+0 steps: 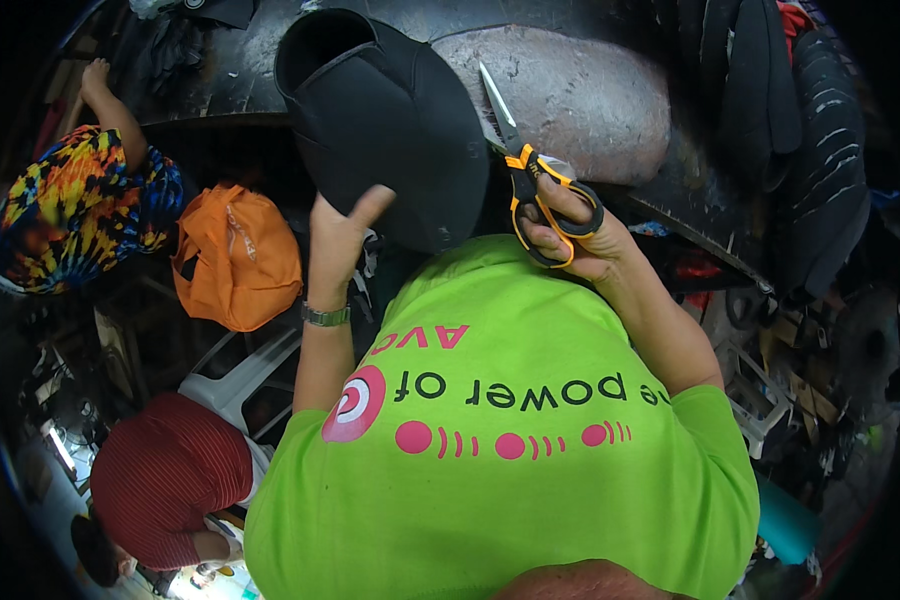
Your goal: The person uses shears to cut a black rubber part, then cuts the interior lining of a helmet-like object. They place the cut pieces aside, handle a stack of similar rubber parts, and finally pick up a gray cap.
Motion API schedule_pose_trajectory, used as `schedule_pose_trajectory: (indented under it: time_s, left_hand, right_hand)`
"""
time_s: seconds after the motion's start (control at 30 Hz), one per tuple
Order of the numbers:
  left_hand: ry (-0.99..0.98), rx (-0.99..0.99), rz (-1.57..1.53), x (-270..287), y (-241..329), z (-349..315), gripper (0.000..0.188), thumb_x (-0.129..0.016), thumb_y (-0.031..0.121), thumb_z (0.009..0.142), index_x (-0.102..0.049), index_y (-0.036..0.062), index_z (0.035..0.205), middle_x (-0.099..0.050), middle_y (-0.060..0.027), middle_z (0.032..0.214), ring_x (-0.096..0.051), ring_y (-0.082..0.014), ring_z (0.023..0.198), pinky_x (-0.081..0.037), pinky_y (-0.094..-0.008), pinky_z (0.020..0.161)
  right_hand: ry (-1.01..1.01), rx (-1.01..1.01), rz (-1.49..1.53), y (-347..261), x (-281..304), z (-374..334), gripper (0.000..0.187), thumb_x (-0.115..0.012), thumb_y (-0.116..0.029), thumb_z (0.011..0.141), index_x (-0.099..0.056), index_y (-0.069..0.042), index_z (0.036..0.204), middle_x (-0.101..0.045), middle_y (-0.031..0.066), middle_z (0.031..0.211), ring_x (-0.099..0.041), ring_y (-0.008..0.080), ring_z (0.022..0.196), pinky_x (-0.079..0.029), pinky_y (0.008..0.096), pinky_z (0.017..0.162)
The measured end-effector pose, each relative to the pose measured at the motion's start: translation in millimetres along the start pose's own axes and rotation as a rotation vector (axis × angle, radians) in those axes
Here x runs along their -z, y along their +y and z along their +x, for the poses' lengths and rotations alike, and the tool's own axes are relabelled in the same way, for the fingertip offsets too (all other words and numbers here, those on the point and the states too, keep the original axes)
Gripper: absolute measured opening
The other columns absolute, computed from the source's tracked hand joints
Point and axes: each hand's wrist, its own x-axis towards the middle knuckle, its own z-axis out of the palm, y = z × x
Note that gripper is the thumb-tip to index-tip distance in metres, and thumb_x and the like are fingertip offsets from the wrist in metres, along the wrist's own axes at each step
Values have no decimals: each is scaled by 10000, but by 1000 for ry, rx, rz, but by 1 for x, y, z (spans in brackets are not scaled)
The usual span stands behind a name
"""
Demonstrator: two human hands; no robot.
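My left hand (342, 235) grips the lower edge of a black shoe upper (395, 140), thumb on top and the other fingers hidden beneath. The upper is smooth and soft-looking, with a round collar opening at its far left end. It is raised over the near edge of the bench. In my right hand (575, 230) is a pair of scissors (530, 180) with orange and black handles, my fingers through the loops. The blades point away from me, slightly apart, just right of the upper and not visibly cutting it.
A worn grey slab (580, 105) lies on the dark workbench (235, 75). Stacked black pieces (830, 150) hang at the far right. An orange bag (238, 260) and a white plastic chair (245, 375) are to my left. Two people are nearby, one in a tie-dye shirt (80, 215), one in dark red (170, 480).
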Motion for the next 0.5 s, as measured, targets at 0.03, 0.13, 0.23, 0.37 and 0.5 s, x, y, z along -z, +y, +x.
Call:
schedule_pose_trajectory:
  time_s: [0.03,0.13,0.23,0.37,0.5]
  left_hand:
    - [118,98,-259,1,3,7,613,-730,150,914,-411,-20,1410,-621,-107,1237,-602,-180,1109,-493,-311,943]
    - [343,-11,-234,6,14,16,890,-769,132,880,-176,57,1540,-422,-162,1421,-554,-247,1207,-460,-359,1016]
    - [461,-307,463,-5,27,33,1081,-871,195,767,-151,117,1569,-132,-204,1551,-266,-366,1431,-326,-530,1137]
    - [357,-740,1079,-15,60,65,793,-838,452,760,-518,104,1398,-499,-170,1335,-454,-356,1301,-325,-529,1112]
    - [110,-525,1108,-22,84,99,644,-837,492,736,-693,66,1196,-705,-110,984,-672,-305,944,-489,-429,955]
  right_hand:
    - [-18,-3,10,1,0,1,306,-730,-345,921,-585,-75,934,-580,69,622,-513,90,427,-405,184,399]
    - [-21,-8,43,6,-3,6,323,-729,-355,920,-586,-65,931,-578,72,624,-526,102,448,-418,195,413]
    - [15,3,83,10,-4,11,342,-739,-364,912,-583,-60,930,-580,71,629,-542,106,462,-423,196,423]
    - [49,37,69,11,2,8,368,-745,-386,901,-583,-57,929,-600,76,666,-579,122,511,-428,202,438]
    - [16,38,-111,15,13,-2,417,-741,-436,886,-590,-51,942,-622,77,708,-598,136,554,-462,232,488]
